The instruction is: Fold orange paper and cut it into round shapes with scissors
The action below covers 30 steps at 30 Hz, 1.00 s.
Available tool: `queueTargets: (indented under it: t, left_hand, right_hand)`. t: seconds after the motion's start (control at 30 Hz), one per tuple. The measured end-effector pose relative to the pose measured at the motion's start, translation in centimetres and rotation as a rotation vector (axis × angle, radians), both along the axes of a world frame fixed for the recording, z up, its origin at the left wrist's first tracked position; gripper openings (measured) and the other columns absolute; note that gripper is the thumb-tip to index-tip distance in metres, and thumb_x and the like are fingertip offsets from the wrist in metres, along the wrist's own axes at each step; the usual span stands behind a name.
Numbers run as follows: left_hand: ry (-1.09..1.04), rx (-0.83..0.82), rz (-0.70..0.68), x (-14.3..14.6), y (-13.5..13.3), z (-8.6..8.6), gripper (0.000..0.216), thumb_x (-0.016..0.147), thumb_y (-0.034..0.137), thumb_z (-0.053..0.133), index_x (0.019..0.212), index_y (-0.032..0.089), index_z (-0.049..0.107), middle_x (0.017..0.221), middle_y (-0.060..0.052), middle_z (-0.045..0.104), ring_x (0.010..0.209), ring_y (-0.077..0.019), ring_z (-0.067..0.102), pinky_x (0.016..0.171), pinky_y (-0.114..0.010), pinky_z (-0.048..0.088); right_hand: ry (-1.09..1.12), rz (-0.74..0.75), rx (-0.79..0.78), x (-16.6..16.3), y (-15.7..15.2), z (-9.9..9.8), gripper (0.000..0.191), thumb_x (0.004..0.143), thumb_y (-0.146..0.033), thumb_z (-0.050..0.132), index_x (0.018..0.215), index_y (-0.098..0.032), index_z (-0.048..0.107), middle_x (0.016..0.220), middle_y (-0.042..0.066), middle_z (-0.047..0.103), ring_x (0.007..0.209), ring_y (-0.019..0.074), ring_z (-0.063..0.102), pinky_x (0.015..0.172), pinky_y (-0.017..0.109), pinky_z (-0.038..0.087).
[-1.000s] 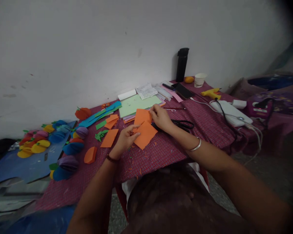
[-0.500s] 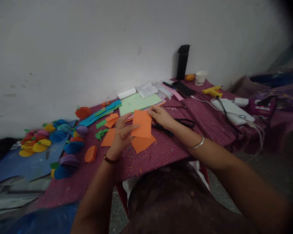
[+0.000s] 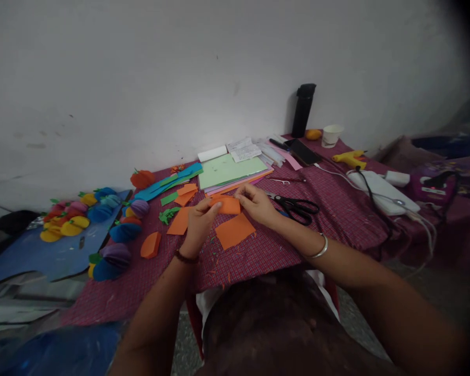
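My left hand [image 3: 199,222] and my right hand [image 3: 254,202] pinch a small orange paper piece [image 3: 227,204] between them, just above the checked maroon cloth [image 3: 258,250]. The piece looks folded flat, with fingers closed on both ends. Another orange paper piece [image 3: 235,230] lies on the cloth right below the hands. A further orange piece [image 3: 178,221] lies to the left of my left hand. Black scissors [image 3: 297,207] rest on the cloth just right of my right hand.
A stack of coloured paper sheets [image 3: 231,171] lies behind the hands. Paper fruit shapes [image 3: 102,230] fill the left side. At the back right stand a black flask [image 3: 303,110], a paper cup [image 3: 331,135], a yellow glue gun [image 3: 349,157] and white cables [image 3: 379,190].
The orange piece, held up broad and open half a second ago, is now lowered and folded narrow between both hands. The other orange piece has stayed on the cloth.
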<state>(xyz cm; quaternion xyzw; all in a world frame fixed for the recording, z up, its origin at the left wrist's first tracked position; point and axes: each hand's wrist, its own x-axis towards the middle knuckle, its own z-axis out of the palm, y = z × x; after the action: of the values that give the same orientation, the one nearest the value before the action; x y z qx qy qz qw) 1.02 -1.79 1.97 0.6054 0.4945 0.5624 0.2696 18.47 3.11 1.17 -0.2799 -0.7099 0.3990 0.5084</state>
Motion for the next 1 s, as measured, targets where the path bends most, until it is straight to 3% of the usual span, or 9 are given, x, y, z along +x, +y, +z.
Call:
queueTargets:
  t: [0.2,0.3,0.4,0.6,0.83,1.0]
  left_hand:
    - [-0.043,0.109,0.075,-0.1,0.1,-0.4,0.017,0.075,0.029,0.071,0.063,0.017,0.066,0.069,0.0,0.06,0.068,-0.0129,0.053,0.066,-0.026,0.045]
    - [-0.012,0.186,0.155,-0.2,0.1,-0.7,0.02,0.074,0.028,0.072,0.06,0.017,0.063,0.068,0.0,0.058,0.066,-0.0125,0.052,0.065,-0.026,0.043]
    - [0.03,0.23,0.18,0.0,0.1,-0.7,0.018,0.076,0.027,0.07,0.063,0.017,0.064,0.069,-0.001,0.059,0.067,-0.0127,0.052,0.065,-0.026,0.042]
    - [0.021,0.156,0.154,0.2,0.0,-0.9,0.024,0.079,0.029,0.067,0.06,0.017,0.058,0.063,0.002,0.051,0.061,-0.0111,0.045,0.059,-0.025,0.037]
    - [0.045,0.138,0.18,0.2,0.0,-1.0,0.03,0.079,0.031,0.066,0.057,0.017,0.052,0.059,0.004,0.042,0.057,-0.0102,0.037,0.055,-0.024,0.031]
    - [0.091,0.164,0.196,0.2,0.1,-1.2,0.029,0.079,0.031,0.066,0.057,0.017,0.052,0.06,0.003,0.045,0.059,-0.0108,0.039,0.057,-0.024,0.032]
  right_hand:
    - [0.238,0.143,-0.273,-0.2,-0.1,-0.2,0.029,0.088,-0.049,0.049,0.085,-0.02,0.053,0.076,0.0,0.053,0.064,0.0124,0.05,0.057,0.025,0.043]
    - [0.281,0.214,-0.365,-0.4,-0.1,-0.5,0.033,0.083,-0.052,0.057,0.088,-0.019,0.055,0.076,-0.001,0.052,0.063,0.012,0.051,0.059,0.025,0.045]
    - [0.175,0.185,-0.303,-0.7,0.1,-1.0,0.03,0.079,-0.048,0.063,0.082,-0.019,0.054,0.07,-0.002,0.049,0.062,0.0118,0.048,0.059,0.024,0.043]
    - [-0.001,0.059,-0.105,-0.9,0.0,-1.2,0.023,0.085,-0.04,0.053,0.078,-0.018,0.054,0.067,-0.003,0.047,0.061,0.0117,0.043,0.059,0.025,0.037]
    - [-0.059,0.048,-0.049,-0.7,-0.3,-0.6,0.022,0.086,-0.037,0.048,0.081,-0.018,0.056,0.066,-0.003,0.046,0.062,0.0124,0.043,0.059,0.025,0.033]
    - [-0.064,0.041,-0.03,-0.7,-0.3,-0.6,0.021,0.086,-0.035,0.047,0.074,-0.018,0.053,0.066,-0.003,0.046,0.063,0.0126,0.043,0.06,0.025,0.033]
